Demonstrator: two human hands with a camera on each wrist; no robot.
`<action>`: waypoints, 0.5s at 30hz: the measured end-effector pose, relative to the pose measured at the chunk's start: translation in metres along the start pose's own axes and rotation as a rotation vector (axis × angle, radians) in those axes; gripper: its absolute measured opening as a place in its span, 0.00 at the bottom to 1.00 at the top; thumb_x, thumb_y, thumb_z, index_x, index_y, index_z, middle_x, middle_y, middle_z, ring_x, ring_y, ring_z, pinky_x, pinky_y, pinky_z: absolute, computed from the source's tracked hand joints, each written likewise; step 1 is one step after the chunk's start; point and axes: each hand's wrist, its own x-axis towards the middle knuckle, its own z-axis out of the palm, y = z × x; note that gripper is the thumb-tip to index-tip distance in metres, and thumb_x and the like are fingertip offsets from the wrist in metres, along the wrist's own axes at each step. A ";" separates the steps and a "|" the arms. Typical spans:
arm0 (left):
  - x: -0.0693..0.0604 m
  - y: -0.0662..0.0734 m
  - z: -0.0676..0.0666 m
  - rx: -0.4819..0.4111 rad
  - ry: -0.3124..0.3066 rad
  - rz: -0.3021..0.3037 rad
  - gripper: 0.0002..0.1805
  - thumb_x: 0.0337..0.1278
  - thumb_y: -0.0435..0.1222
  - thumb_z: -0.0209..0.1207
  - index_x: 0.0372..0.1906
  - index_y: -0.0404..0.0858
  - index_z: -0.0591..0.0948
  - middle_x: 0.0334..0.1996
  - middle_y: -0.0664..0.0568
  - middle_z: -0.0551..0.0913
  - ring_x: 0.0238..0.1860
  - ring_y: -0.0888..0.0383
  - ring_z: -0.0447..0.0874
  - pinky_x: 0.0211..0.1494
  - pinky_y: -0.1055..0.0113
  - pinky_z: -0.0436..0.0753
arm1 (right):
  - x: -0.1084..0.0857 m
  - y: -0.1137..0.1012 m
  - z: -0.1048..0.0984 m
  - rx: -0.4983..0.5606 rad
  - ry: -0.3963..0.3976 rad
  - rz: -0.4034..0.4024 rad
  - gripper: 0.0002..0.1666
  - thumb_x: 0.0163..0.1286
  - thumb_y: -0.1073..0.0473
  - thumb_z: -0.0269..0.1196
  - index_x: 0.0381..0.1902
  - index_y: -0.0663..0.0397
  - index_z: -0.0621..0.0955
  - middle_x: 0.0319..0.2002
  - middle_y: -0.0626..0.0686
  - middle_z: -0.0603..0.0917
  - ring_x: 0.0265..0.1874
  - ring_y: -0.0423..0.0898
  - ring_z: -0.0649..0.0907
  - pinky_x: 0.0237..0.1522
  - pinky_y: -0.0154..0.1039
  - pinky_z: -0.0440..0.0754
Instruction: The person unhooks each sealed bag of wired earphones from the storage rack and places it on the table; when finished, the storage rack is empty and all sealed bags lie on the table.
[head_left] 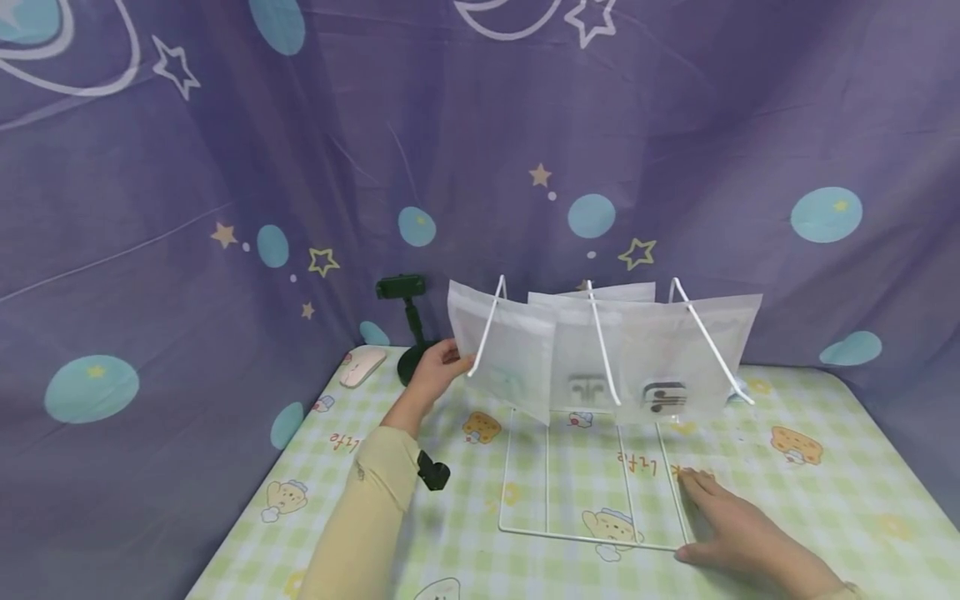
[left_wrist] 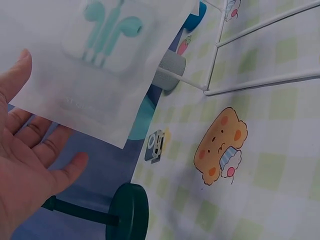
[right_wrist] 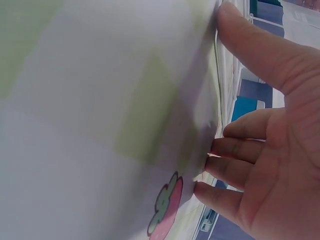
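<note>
The left earphone pouch (head_left: 521, 350) hangs just right of the left hand (head_left: 435, 371), skewed against its neighbours. That hand is loosely spread, thumb before the pouch and fingers reaching behind its edge; no firm grip shows, and I cannot tell whether it presses the film. A careless tug could crease the pouch or pull it off its prong, since the prong alone seems to carry it. The middle pouch (head_left: 577, 350) and right pouch (head_left: 652, 350), beyond the right hand, overlap, so one pull could drag both.

All hang on the white wire rack (head_left: 585, 539) between the hands. The right hand (head_left: 731, 525) lies flat-fingered, holding nothing, thumb at the near base corner; with so light a brace, the thin frame could slide or tip on the checked tablecloth (head_left: 825, 500).

Just beyond the left hand, the dark green phone stand (head_left: 412, 321) risks being knocked by its knuckles; the pink mouse (head_left: 363, 367), farther left, seems safe.
</note>
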 end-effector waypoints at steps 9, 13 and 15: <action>-0.001 -0.003 0.003 -0.022 0.031 -0.013 0.21 0.63 0.35 0.62 0.58 0.30 0.79 0.53 0.38 0.82 0.52 0.50 0.80 0.59 0.53 0.75 | -0.001 0.000 0.001 -0.012 0.001 0.009 0.68 0.42 0.30 0.73 0.67 0.76 0.65 0.65 0.76 0.65 0.64 0.74 0.65 0.59 0.66 0.67; -0.002 -0.008 0.001 -0.057 0.038 -0.016 0.18 0.63 0.35 0.62 0.53 0.27 0.80 0.46 0.43 0.85 0.43 0.57 0.81 0.54 0.57 0.78 | -0.001 0.000 0.002 -0.006 0.021 -0.004 0.68 0.42 0.31 0.74 0.67 0.76 0.65 0.65 0.76 0.65 0.63 0.75 0.65 0.59 0.66 0.67; -0.003 -0.010 0.000 -0.091 0.039 -0.030 0.17 0.64 0.35 0.62 0.51 0.26 0.81 0.41 0.48 0.86 0.40 0.60 0.79 0.50 0.59 0.77 | -0.001 0.000 0.002 -0.009 0.033 -0.011 0.68 0.42 0.31 0.74 0.67 0.75 0.65 0.65 0.76 0.65 0.63 0.74 0.65 0.59 0.67 0.67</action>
